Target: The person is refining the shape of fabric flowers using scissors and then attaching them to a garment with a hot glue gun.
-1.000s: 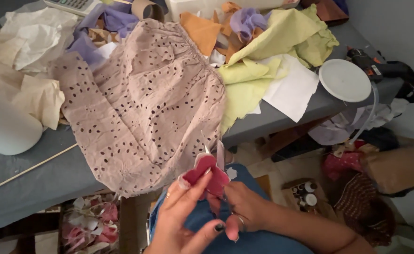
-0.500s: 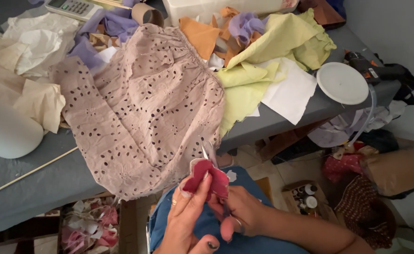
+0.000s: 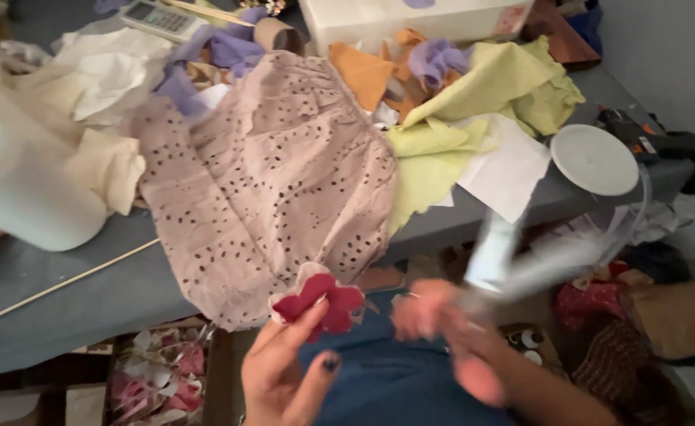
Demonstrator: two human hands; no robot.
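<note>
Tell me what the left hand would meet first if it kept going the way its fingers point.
Probably the pink eyelet fabric hanging over the table edge, just beyond the red flower the left hand holds; depth is unclear.

Two hands in view: the left hand (image 3: 284, 371) pinching one red flower-shaped fabric piece (image 3: 320, 301), the right hand (image 3: 442, 331) blurred, gripping one pale blurred tool (image 3: 497, 260). On the desk (image 3: 63, 315): one pink eyelet cloth (image 3: 276, 181) at the front edge, one round white plate (image 3: 594, 159) near the right edge, one calculator (image 3: 162, 17), one cardboard roll (image 3: 276, 33) and one white box (image 3: 410, 20) along the far edge. One thin wooden stick (image 3: 63, 280) toward the left; yellow-green cloths (image 3: 481, 102), at least two, exact count unclear.
</note>
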